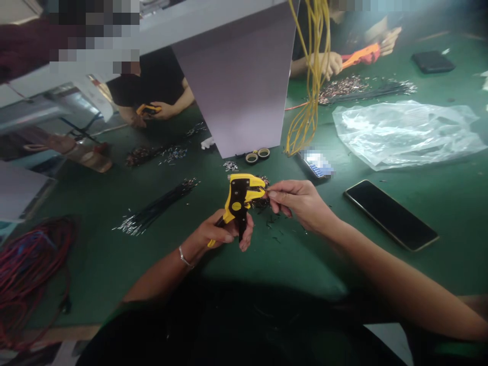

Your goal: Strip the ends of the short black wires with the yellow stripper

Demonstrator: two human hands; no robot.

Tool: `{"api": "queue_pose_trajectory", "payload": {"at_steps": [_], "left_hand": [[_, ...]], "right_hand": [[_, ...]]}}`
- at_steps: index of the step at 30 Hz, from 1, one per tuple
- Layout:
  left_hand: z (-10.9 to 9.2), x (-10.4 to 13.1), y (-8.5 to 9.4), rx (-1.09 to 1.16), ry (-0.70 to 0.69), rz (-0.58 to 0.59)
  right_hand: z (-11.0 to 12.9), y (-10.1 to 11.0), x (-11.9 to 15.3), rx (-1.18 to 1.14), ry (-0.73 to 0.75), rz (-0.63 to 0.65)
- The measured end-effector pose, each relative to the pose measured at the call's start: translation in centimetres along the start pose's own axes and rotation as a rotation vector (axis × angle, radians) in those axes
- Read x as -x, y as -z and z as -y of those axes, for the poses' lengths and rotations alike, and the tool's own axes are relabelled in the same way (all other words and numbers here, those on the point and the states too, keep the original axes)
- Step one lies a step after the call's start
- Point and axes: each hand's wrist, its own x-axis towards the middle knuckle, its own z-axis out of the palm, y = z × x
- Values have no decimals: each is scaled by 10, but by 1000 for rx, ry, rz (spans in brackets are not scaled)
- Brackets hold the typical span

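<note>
My left hand is wrapped round the handles of a yellow and black wire stripper, its jaws pointing right. At those jaws the fingertips of my right hand are pinched together on a thin wire, mostly hidden by the fingers. Beneath the tool and the right hand lie small dark wire scraps on the green table. To the left is a bundle of black wires with bare, silvery ends.
A black phone lies at right, near a clear plastic bag. Yellow cables hang beside a pale panel; two tape rolls sit at its foot. Red cable coils are at left. Co-workers' hands hold tools across the table.
</note>
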Motion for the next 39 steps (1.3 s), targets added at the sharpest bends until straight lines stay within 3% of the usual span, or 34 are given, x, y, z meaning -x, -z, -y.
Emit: {"api": "queue_pose_trajectory", "payload": {"at_steps": [12, 23, 39], "left_hand": [[2, 1, 11, -15, -2, 46], [0, -1, 4, 1, 6, 17], [1, 0, 7, -16, 1, 15]], "right_hand": [[-1, 7, 0, 33, 23, 5], [1, 5, -1, 78, 67, -32], [0, 6, -2, 109, 77, -35]]}}
